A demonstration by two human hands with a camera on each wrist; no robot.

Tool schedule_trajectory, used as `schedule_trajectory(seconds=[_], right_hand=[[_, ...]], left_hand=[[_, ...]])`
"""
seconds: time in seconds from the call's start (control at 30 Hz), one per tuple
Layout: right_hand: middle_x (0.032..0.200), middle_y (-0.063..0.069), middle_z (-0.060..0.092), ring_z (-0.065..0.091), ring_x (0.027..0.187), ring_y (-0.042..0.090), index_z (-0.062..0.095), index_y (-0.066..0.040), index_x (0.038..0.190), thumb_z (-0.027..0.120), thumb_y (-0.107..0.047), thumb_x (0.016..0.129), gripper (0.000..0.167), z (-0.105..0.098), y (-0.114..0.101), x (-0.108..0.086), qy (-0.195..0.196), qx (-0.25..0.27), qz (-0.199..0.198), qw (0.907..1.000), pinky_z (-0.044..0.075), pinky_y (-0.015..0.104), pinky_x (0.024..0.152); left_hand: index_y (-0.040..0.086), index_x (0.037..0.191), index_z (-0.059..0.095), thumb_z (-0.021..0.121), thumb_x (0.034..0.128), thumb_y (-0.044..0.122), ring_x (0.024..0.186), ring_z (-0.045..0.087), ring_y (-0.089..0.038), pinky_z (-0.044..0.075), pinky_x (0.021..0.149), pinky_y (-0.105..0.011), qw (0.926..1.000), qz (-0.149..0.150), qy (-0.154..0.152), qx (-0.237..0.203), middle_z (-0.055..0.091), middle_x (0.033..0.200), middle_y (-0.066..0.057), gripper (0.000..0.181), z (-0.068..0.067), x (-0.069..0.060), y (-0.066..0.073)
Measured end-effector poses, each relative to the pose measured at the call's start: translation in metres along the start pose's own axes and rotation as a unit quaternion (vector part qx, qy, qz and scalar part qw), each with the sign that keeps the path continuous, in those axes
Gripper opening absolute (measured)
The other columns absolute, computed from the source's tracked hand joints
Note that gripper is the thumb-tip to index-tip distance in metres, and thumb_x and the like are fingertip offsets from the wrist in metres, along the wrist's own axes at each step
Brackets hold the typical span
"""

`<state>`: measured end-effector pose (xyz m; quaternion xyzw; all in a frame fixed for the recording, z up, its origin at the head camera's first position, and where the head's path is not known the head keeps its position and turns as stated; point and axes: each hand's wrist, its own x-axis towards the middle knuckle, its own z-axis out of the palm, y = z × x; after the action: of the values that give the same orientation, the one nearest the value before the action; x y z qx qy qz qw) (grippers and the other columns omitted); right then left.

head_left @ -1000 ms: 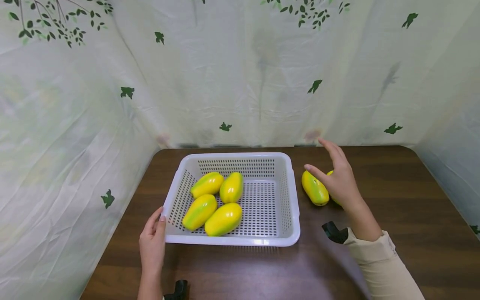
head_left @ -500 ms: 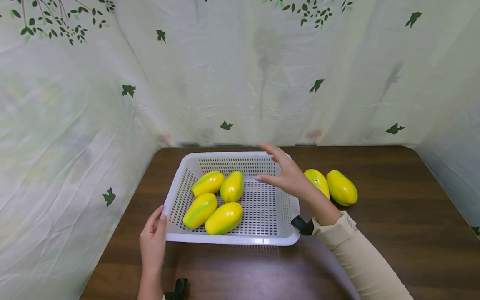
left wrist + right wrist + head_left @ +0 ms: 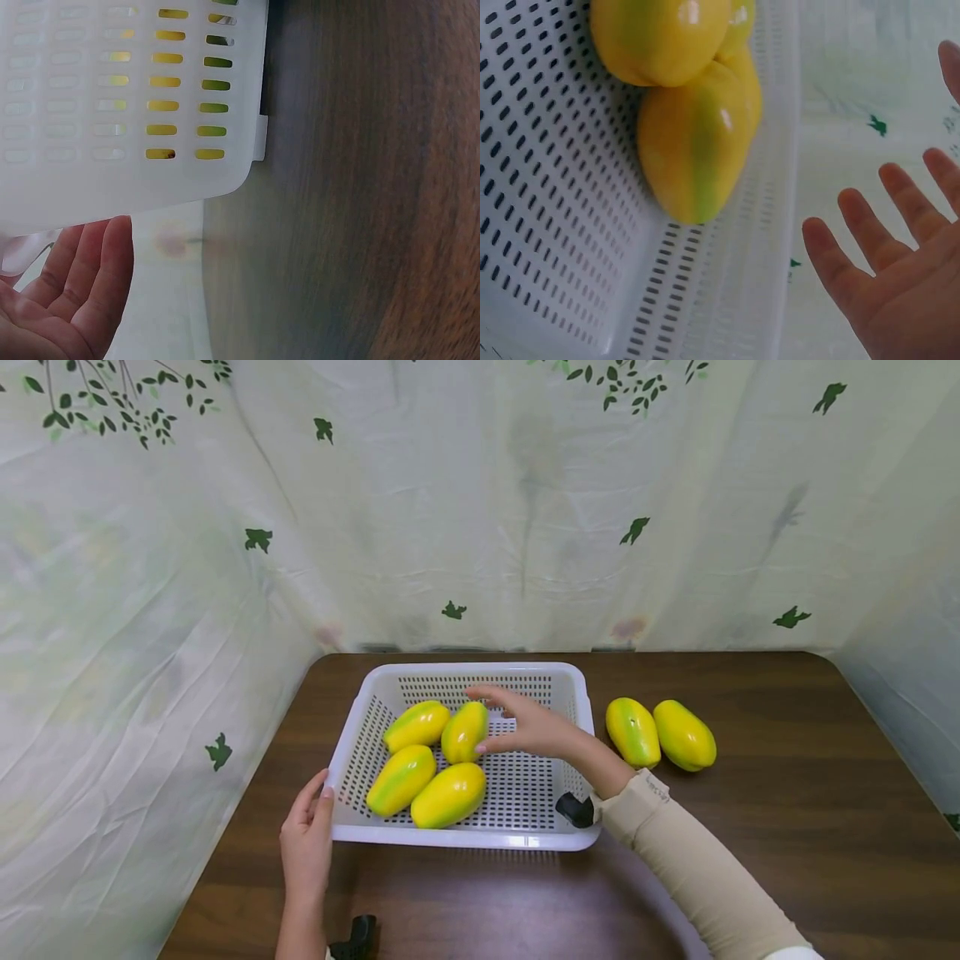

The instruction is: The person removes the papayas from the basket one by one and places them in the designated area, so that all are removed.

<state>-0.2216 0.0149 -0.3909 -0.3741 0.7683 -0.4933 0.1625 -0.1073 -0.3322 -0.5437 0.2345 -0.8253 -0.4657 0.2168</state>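
Observation:
A white perforated plastic basket sits on the table, with several glossy yellow, green-streaked oblong fruits in its left half; they look like mangoes or papayas. My left hand holds the basket's left rim, its fingers against the outer wall in the left wrist view. My right hand is over the basket, thumb and fingers spread either side of the upper right fruit. Whether it touches that fruit I cannot tell. The right wrist view shows spread fingers beside fruits in the basket.
Two more such fruits, a left one and a right one, lie side by side on the dark wooden table, right of the basket. A pale curtain with leaf and bird prints hangs behind the table.
My right hand has moved left, from above the two fruits on the table to the fruits inside the basket, its fingers staying spread. The left hand keeps its place on the rim.

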Motion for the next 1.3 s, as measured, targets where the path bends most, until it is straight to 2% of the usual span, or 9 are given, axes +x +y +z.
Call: schedule_trajectory(seconds=[0.17,0.3,0.4,0.53,0.6,0.7,0.93,1.07,1.3], right_hand=[[0.138,-0.003,0.036,0.037,0.121,0.026,0.035,-0.018,0.137,0.07,-0.023,0.079,0.068,0.014,0.006,0.006,-0.069,-0.012,0.034,0.997,0.032,0.044,0.096],[0.137,-0.004,0.037,0.037,0.122,0.023,0.036,-0.019,0.137,0.069,-0.024,0.079,0.067,0.024,0.012,0.007,-0.121,-0.023,0.061,0.9906,0.031,0.043,0.097],[0.136,-0.003,0.039,0.038,0.121,0.02,0.039,-0.018,0.135,0.069,-0.024,0.079,0.064,0.03,0.017,0.009,-0.144,-0.022,0.069,0.987,0.029,0.042,0.099],[0.135,-0.002,0.041,0.037,0.122,0.016,0.04,-0.016,0.135,0.069,-0.019,0.079,0.063,0.034,0.02,0.011,-0.17,-0.038,0.067,0.9825,0.027,0.035,0.101],[0.135,-0.004,0.041,0.037,0.121,0.014,0.041,-0.016,0.135,0.069,-0.018,0.079,0.063,0.036,0.02,0.012,-0.181,-0.056,0.068,0.9796,0.027,0.031,0.101],[0.134,-0.005,0.041,0.038,0.12,0.012,0.042,-0.016,0.134,0.069,-0.018,0.079,0.062,0.038,0.021,0.013,-0.192,-0.078,0.069,0.9759,0.028,0.029,0.1],[0.13,-0.005,0.044,0.04,0.114,0.009,0.047,-0.018,0.131,0.071,-0.018,0.078,0.058,0.046,0.024,0.018,-0.209,-0.133,0.048,0.9675,0.03,0.03,0.098],[0.126,-0.005,0.046,0.041,0.11,0.008,0.05,-0.02,0.129,0.072,-0.015,0.076,0.057,0.048,0.02,0.019,-0.216,-0.164,0.048,0.9614,0.031,0.029,0.098],[0.121,-0.008,0.051,0.044,0.104,0.006,0.052,-0.018,0.126,0.072,-0.014,0.076,0.054,0.05,0.017,0.02,-0.211,-0.167,0.043,0.9621,0.032,0.028,0.096]], left_hand=[[0.041,0.127,0.048,0.045,0.0872,0.052,0.077,0.05,-0.018,0.037,0.042,-0.025,0.9996,0.005,-0.019,-0.021,0.06,0.102,-0.001,0.041,-0.002,0.0,0.002],[0.044,0.125,0.048,0.043,0.0863,0.055,0.08,0.052,-0.016,0.043,0.047,-0.022,0.9999,0.003,-0.01,-0.003,0.06,0.102,0.003,0.04,0.001,-0.002,0.001],[0.039,0.127,0.048,0.044,0.0877,0.052,0.081,0.051,-0.016,0.044,0.049,-0.022,0.9996,0.002,-0.021,-0.017,0.059,0.103,-0.001,0.042,-0.005,-0.01,0.021],[0.025,0.13,0.05,0.046,0.0906,0.044,0.076,0.049,-0.019,0.038,0.044,-0.026,0.999,-0.002,-0.031,-0.033,0.059,0.1,-0.01,0.043,-0.016,-0.027,0.066],[0.024,0.129,0.051,0.046,0.0911,0.042,0.074,0.049,-0.018,0.037,0.046,-0.024,0.9991,-0.009,-0.027,-0.031,0.06,0.097,-0.009,0.042,-0.019,-0.034,0.082],[0.022,0.129,0.051,0.045,0.0922,0.039,0.074,0.048,-0.017,0.037,0.049,-0.02,0.9989,-0.021,-0.03,-0.031,0.06,0.097,-0.011,0.041,-0.022,-0.038,0.096],[0.024,0.129,0.051,0.046,0.0922,0.038,0.074,0.048,-0.017,0.035,0.047,-0.02,0.9988,-0.03,-0.026,-0.028,0.06,0.097,-0.011,0.04,-0.023,-0.037,0.095],[0.024,0.129,0.05,0.045,0.0921,0.039,0.078,0.049,-0.018,0.038,0.051,-0.018,0.9985,-0.028,-0.03,-0.035,0.06,0.099,-0.011,0.04,-0.023,-0.037,0.095],[0.02,0.129,0.051,0.046,0.0915,0.041,0.076,0.049,-0.016,0.041,0.051,-0.019,0.999,-0.008,-0.026,-0.035,0.059,0.097,-0.01,0.043,-0.023,-0.037,0.093]])
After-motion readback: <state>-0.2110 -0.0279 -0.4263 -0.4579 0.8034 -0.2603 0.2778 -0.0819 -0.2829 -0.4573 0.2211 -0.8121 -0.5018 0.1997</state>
